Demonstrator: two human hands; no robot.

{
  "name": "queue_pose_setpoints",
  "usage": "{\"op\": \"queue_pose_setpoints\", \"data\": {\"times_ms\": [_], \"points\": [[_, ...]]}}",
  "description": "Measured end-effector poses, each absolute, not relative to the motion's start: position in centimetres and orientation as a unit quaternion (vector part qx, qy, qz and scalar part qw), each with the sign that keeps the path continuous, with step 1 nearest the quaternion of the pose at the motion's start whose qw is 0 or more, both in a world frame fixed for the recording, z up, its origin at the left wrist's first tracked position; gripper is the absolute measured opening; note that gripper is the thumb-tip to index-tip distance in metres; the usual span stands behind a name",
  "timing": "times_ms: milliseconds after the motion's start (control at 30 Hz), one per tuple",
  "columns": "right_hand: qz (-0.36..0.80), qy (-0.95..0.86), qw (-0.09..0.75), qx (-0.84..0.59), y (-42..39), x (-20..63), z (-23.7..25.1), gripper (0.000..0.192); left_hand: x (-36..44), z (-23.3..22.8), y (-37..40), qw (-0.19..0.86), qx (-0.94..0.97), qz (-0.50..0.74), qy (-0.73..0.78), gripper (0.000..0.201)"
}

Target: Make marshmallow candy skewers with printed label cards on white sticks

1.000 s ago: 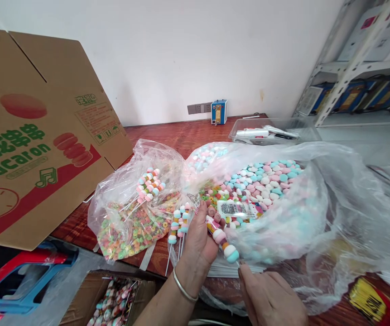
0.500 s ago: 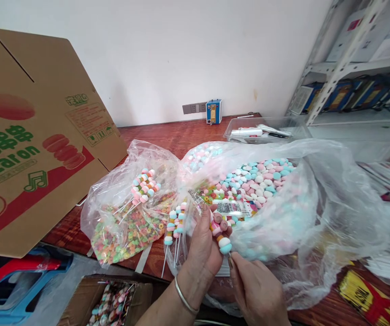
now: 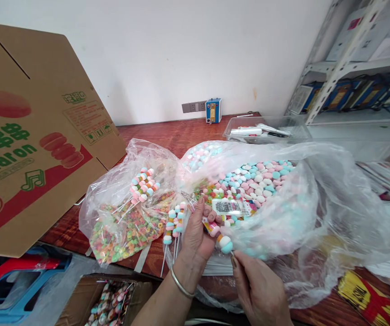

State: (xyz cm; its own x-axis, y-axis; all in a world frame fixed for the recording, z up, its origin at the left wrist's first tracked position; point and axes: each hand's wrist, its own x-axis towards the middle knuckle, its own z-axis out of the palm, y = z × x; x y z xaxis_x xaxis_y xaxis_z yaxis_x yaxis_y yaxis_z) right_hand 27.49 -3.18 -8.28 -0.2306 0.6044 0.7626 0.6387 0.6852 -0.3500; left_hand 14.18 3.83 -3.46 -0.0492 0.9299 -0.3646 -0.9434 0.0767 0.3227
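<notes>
My left hand (image 3: pixel 198 235), with a bangle on its wrist, is closed around a clear printed sleeve (image 3: pixel 211 226) and the upper part of a candy skewer (image 3: pixel 226 244). Blue, white and orange-brown candies at the skewer's lower end stick out of the sleeve. Just below them, my right hand (image 3: pixel 261 285) pinches the white stick, its other fingers curled. Another printed clear sleeve (image 3: pixel 230 207) lies beyond my left hand on the candies. Several finished skewers (image 3: pixel 174 222) rest left of my wrist, and more skewers (image 3: pixel 143 184) lie on the left bag.
A clear bag of ring-shaped candies (image 3: pixel 123 240) sits left; a large bag of pastel candies (image 3: pixel 262 181) lies open right. A big carton (image 3: pixel 55 108) stands left. Below, a box (image 3: pixel 75 299) holds more skewers. A clear tray (image 3: pixel 232 136) stands behind, a shelf (image 3: pixel 347 68) right.
My left hand has shifted slightly left with the sleeve, which now shows its print over the skewer's middle candies. My right hand stays pinched on the stick, a little farther right.
</notes>
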Motion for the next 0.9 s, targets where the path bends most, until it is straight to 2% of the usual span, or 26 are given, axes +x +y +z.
{"op": "queue_pose_setpoints", "data": {"times_ms": [133,367,467,600,733,900], "points": [[-0.080,-0.793,0.458,-0.393,-2.9,27.1,-8.3,0.014,16.3,-3.7,2.9,0.701,-0.022,0.664,0.259,0.018],[-0.066,-0.793,0.450,-0.406,-2.6,27.6,-8.1,0.016,15.9,-4.2,2.7,0.703,-0.033,0.656,0.274,0.028],[-0.043,-0.795,0.455,-0.400,-2.8,27.8,-8.1,0.014,14.8,-3.5,3.4,0.686,-0.028,0.675,0.270,0.023],[-0.074,-0.795,0.453,-0.396,-2.7,27.2,-8.3,0.014,15.5,-3.3,3.1,0.696,-0.021,0.664,0.272,0.016],[-0.099,-0.798,0.436,-0.404,-2.3,26.8,-8.3,0.016,17.3,-4.3,2.0,0.707,-0.021,0.650,0.279,0.021],[-0.037,-0.795,0.423,-0.434,-2.7,27.4,-7.9,0.021,17.1,-4.5,2.1,0.700,-0.018,0.651,0.292,0.022]]}}
